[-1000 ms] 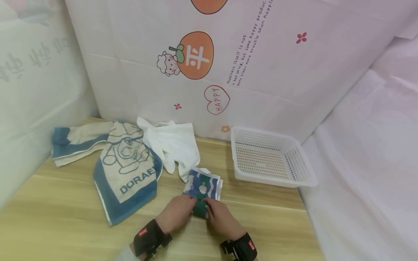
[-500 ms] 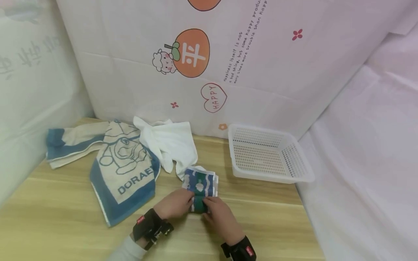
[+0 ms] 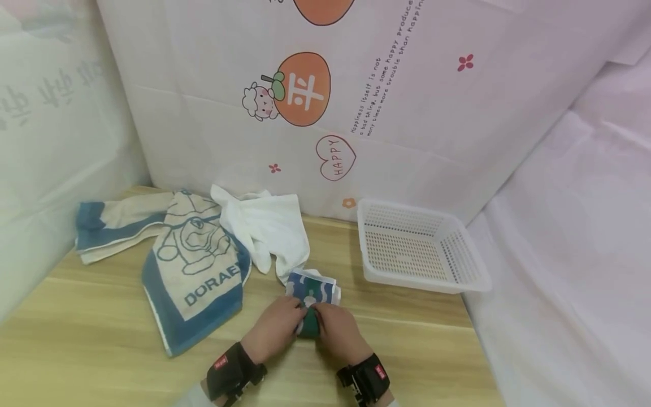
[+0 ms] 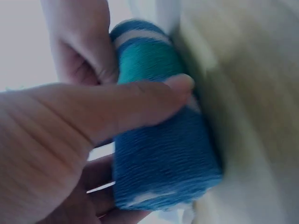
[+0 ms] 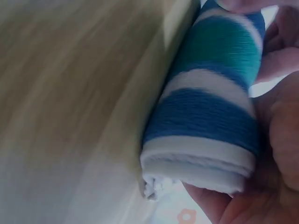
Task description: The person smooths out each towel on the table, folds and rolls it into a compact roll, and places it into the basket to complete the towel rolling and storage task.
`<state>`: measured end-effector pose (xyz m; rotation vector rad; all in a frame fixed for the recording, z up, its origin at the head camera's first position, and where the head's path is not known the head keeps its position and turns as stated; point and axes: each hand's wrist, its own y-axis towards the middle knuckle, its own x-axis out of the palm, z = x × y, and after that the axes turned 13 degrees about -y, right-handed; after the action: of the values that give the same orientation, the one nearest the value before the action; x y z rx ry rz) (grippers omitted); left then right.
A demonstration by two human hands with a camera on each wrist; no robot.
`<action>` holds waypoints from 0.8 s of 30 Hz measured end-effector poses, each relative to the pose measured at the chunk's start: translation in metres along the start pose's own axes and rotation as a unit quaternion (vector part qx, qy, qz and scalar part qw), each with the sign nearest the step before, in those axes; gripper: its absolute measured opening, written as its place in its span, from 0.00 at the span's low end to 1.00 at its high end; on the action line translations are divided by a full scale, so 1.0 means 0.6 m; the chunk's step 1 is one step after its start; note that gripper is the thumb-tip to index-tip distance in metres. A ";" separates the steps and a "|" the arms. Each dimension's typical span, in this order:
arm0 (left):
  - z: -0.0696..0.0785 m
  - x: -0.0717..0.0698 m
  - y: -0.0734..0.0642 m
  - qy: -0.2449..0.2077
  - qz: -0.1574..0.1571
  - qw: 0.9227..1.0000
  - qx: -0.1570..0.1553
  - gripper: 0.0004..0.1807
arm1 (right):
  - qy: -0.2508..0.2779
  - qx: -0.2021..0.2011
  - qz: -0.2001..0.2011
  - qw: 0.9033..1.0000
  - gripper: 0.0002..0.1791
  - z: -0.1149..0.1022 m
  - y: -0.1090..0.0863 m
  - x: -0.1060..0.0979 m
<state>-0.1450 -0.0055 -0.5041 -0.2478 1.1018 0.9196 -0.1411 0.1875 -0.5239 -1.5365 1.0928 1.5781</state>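
Observation:
A blue, green and white patterned towel (image 3: 311,287) lies on the wooden table in the head view, its near end rolled into a thick bundle. My left hand (image 3: 273,330) grips the left end of the roll. In the left wrist view, its thumb (image 4: 140,105) lies across the blue fabric (image 4: 163,149), with fingers behind. On the other end, my right hand (image 3: 344,334) holds the roll. The right wrist view shows the layered white edge (image 5: 201,158) at that end, with right-hand fingers partly behind the roll.
A white towel (image 3: 277,223) lies crumpled just beyond the patterned one. Left of it spreads a blue and beige towel (image 3: 203,277) with cartoon print. A white perforated basket (image 3: 363,243) stands back right. Printed cloth (image 3: 407,164) hangs behind, with white cloth at both sides.
Both hands have shifted slightly forward along the patterned towel, and its flat part beyond the fingers looks shorter. The other towels and the basket keep their places; the head view has shifted slightly.

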 end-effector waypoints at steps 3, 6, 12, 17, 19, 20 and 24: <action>-0.002 0.006 -0.001 -0.010 -0.002 1.000 -0.011 0.12 | 0.018 0.007 -0.009 1.000 0.10 -0.001 0.004 -0.003; -0.009 0.007 0.004 -0.027 -0.012 0.999 -0.017 0.10 | 0.037 0.025 0.003 0.999 0.11 -0.002 0.005 -0.011; -0.032 0.001 0.034 -0.088 -0.063 0.992 -0.057 0.10 | 0.023 0.022 0.045 0.998 0.20 -0.010 -0.007 -0.053; -0.044 -0.004 0.041 -0.111 -0.074 0.989 -0.068 0.19 | 0.017 -0.005 0.042 0.999 0.27 0.003 -0.002 -0.026; -0.043 -0.006 0.036 -0.104 -0.067 0.990 -0.060 0.23 | 0.013 -0.008 0.040 0.999 0.24 0.010 0.004 -0.016; -0.042 -0.006 0.034 -0.097 -0.062 0.992 -0.053 0.25 | 0.012 -0.011 0.038 0.999 0.23 0.013 0.006 -0.014; -0.031 -0.008 0.023 -0.061 -0.036 0.997 -0.030 0.28 | 0.019 -0.027 0.013 0.999 0.20 0.022 0.014 -0.017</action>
<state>-0.1682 -0.0105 -0.5054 -0.2760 0.9470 0.8925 -0.1535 0.1968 -0.5136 -1.5994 1.1031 1.6146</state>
